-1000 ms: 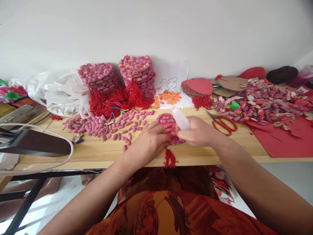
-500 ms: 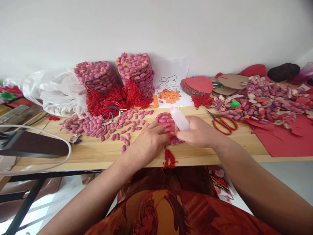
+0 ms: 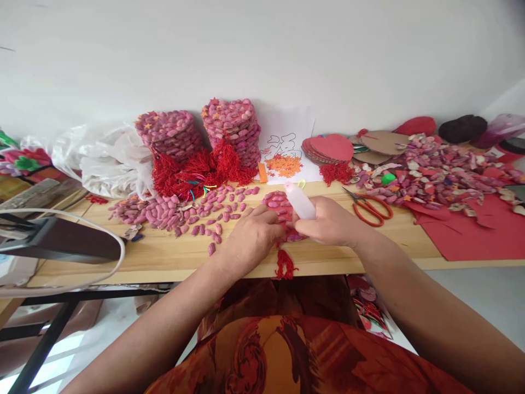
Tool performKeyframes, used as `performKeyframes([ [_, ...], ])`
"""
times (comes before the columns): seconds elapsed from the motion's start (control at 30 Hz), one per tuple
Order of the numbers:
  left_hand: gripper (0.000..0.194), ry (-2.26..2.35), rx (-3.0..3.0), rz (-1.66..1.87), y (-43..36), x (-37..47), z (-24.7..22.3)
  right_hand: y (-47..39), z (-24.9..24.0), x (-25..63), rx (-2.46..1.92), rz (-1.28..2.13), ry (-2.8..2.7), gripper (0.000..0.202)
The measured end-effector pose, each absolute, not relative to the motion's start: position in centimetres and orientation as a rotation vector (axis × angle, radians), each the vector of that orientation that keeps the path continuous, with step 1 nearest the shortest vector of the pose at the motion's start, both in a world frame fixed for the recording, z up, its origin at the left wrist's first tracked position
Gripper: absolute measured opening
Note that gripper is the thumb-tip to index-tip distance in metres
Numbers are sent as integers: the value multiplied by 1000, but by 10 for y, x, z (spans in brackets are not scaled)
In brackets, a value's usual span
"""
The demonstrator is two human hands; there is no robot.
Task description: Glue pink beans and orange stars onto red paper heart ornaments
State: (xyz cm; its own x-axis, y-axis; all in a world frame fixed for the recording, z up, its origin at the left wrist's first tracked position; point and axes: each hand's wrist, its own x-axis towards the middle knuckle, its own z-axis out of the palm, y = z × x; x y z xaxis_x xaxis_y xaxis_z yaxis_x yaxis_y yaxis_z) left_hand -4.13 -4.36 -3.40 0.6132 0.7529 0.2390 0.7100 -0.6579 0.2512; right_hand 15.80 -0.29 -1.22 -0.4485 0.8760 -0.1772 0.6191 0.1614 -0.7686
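Note:
On the wooden table lies a red piece partly covered with pink peanut shells [image 3: 275,199], a red tassel [image 3: 285,265] hanging from its near side. My right hand [image 3: 333,221] is wrapped round a translucent white bottle [image 3: 302,202], tilted with its base up and its tip down over the piece; the tip is hidden. My left hand [image 3: 255,232] rests at the left side of the piece, fingers bent and closed together at its edge. What those fingertips hold, if anything, is hidden. Loose pink peanut shells [image 3: 164,210] are scattered to the left.
Two stacks of peanut-covered pieces [image 3: 232,126] with red tassels stand against the wall. Orange stars [image 3: 283,165] lie on white paper. To the right are open orange-handled scissors [image 3: 372,210], red heart shapes [image 3: 334,146] and red paper [image 3: 484,235]. A black box [image 3: 61,239] with a white cable is at left.
The camera view has shifted slightly, so the background objects sit a little differently. Both hands and the bottle stay in nearly the same place over the piece.

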Motion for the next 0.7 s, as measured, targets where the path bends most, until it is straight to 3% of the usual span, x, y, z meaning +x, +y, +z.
performKeyframes([
  [0.23,15,1144,2688,643,-42,-46,-37,-6,-11,157,-1454,1165,-2114,7],
  [0.47,22,1239,2644,818,-52,-58,-39,-6,-13,157,-1471,1165,-2094,9],
  [0.7,36,1345,2764,632,-84,-56,-53,-7,-12,157,-1483,1134,-2100,9],
])
